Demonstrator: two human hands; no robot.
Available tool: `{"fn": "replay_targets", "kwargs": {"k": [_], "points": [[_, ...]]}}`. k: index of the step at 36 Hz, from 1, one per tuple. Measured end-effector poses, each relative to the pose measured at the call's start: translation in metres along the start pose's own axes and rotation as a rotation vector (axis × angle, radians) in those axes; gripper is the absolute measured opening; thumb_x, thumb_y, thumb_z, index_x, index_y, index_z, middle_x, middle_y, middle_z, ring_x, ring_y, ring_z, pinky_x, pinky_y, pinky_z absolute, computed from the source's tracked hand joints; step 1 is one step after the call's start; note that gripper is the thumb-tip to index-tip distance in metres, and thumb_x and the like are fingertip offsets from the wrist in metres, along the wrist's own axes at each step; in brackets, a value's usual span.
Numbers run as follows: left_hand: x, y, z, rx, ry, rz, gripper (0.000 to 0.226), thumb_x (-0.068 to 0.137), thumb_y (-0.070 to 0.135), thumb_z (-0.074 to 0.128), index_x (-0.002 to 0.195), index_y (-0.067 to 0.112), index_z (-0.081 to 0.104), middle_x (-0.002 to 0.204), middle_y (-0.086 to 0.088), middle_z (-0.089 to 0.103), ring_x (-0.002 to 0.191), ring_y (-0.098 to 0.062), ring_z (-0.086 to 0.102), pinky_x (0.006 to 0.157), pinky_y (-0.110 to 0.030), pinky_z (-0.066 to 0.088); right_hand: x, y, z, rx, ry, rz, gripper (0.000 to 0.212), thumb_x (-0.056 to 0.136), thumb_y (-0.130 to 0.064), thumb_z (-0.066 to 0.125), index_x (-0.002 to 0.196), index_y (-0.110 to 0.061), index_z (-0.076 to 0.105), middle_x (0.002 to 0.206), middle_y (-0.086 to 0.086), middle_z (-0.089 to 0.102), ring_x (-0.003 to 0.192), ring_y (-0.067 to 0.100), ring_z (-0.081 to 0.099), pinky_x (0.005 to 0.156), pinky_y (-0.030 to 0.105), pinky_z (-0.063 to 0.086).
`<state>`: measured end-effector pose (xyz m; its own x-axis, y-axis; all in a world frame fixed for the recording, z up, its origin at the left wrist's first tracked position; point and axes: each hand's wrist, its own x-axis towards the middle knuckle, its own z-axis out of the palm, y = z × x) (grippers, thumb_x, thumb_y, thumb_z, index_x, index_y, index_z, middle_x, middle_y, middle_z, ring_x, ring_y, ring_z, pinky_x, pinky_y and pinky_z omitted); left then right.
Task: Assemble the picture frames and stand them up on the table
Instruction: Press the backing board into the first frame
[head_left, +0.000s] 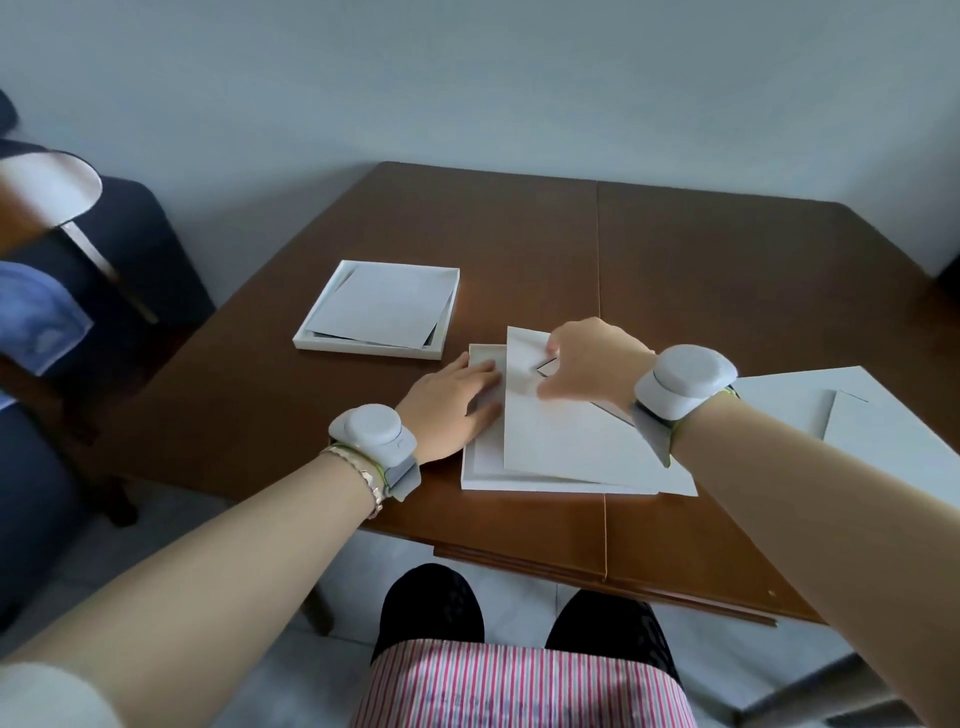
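A white picture frame (480, 480) lies face down near the table's front edge, with a white backing board (566, 441) lying askew on top of it. My left hand (452, 400) rests flat on the frame's left side, fingers apart. At the board's far end my right hand (587, 364) pinches the small stand flap (546, 367). A second white frame (311, 340) lies flat further back on the left, holding a loose white sheet (389, 306).
The brown wooden table (701, 270) has a seam down its middle. A large white board (883, 421) lies at the right edge. A dark blue sofa (135, 244) and a chair stand to the left. My knees are under the front edge.
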<state>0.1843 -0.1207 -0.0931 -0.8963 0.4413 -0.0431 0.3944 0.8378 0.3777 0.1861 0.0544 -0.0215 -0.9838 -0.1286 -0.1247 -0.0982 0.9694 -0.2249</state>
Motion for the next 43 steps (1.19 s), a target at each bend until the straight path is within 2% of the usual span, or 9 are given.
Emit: {"fn": "replay_targets", "kwargs": {"k": [4,6,8,12,17,21,24,30,43], "points": [[0.002,-0.003,0.003,0.0,0.021,0.013,0.049,0.096,0.036,0.039,0.144,0.026,0.033,0.156,0.009,0.028,0.148,-0.023,0.012,0.114,-0.045,0.027,0.003,-0.003,0.001,-0.007,0.006,-0.015,0.048,0.073,-0.026,0.06,0.115,-0.003,0.063,0.109,0.015,0.068,0.097,0.029,0.067,0.061,0.024,0.04],[0.003,-0.003,0.004,-0.004,0.023,0.009,0.049,0.096,0.036,0.038,0.144,0.026,0.033,0.156,0.009,0.027,0.148,-0.023,0.012,0.114,-0.045,0.027,0.004,-0.003,0.001,-0.013,0.003,-0.009,0.048,0.073,-0.026,0.06,0.115,-0.003,0.063,0.108,0.015,0.069,0.083,0.029,0.067,0.06,0.023,0.039],[0.003,-0.003,0.005,-0.009,0.027,0.004,0.049,0.096,0.036,0.038,0.145,0.027,0.032,0.156,0.009,0.026,0.148,-0.022,0.012,0.115,-0.045,0.025,0.005,-0.003,0.002,-0.021,-0.004,-0.004,0.047,0.072,-0.026,0.06,0.113,-0.004,0.064,0.107,0.015,0.069,0.069,0.024,0.055,0.059,0.023,0.039],[-0.001,-0.001,0.004,-0.049,0.026,0.002,0.05,0.097,0.03,0.039,0.146,0.024,0.03,0.157,0.006,0.024,0.148,-0.021,0.013,0.117,-0.042,0.021,0.006,-0.005,0.004,-0.026,-0.002,-0.009,0.046,0.072,-0.026,0.06,0.113,-0.005,0.064,0.104,0.014,0.069,0.067,0.021,0.048,0.056,0.022,0.038],[-0.009,-0.003,-0.002,-0.205,0.202,-0.118,0.044,0.098,0.014,0.037,0.142,0.015,0.037,0.156,0.003,0.028,0.143,-0.016,0.028,0.114,-0.027,0.022,0.01,-0.01,0.003,-0.055,0.005,-0.026,0.044,0.069,-0.025,0.059,0.107,-0.004,0.066,0.075,0.004,0.053,0.063,0.022,0.047,0.053,0.022,0.036],[-0.015,-0.005,-0.012,-0.295,0.167,-0.256,0.044,0.097,0.024,0.04,0.141,0.018,0.04,0.154,0.0,0.033,0.143,-0.016,0.028,0.114,-0.027,0.022,0.015,-0.019,0.005,-0.081,-0.026,-0.059,0.021,0.069,-0.024,0.06,0.075,-0.004,0.061,0.063,0.003,0.046,0.054,0.02,0.041,0.049,0.02,0.031],[-0.021,-0.004,-0.015,-0.28,0.103,-0.263,0.044,0.098,0.025,0.041,0.141,0.018,0.04,0.155,-0.001,0.031,0.146,-0.014,0.018,0.115,-0.03,0.02,0.018,-0.028,0.009,-0.106,-0.063,-0.088,0.032,0.071,-0.023,0.06,0.054,-0.012,0.036,0.053,0.0,0.035,0.046,0.017,0.032,0.046,0.018,0.026],[-0.024,0.001,-0.014,-0.233,0.061,-0.257,0.042,0.099,0.021,0.035,0.141,0.021,0.039,0.154,-0.002,0.031,0.141,-0.022,0.031,0.118,-0.031,0.007,0.021,-0.034,0.019,-0.123,-0.086,-0.099,0.037,0.071,-0.022,0.06,0.051,-0.013,0.03,0.051,0.0,0.032,0.045,0.018,0.029,0.045,0.019,0.025],[-0.019,-0.003,-0.005,-0.235,0.092,-0.239,0.044,0.098,0.031,0.033,0.141,0.025,0.039,0.152,0.0,0.037,0.147,-0.01,0.013,0.119,-0.037,0.005,0.029,-0.027,0.028,-0.147,-0.052,-0.114,0.028,0.069,-0.023,0.058,0.054,-0.013,0.037,0.055,0.0,0.038,0.058,0.023,0.04,0.048,0.021,0.03]]}}
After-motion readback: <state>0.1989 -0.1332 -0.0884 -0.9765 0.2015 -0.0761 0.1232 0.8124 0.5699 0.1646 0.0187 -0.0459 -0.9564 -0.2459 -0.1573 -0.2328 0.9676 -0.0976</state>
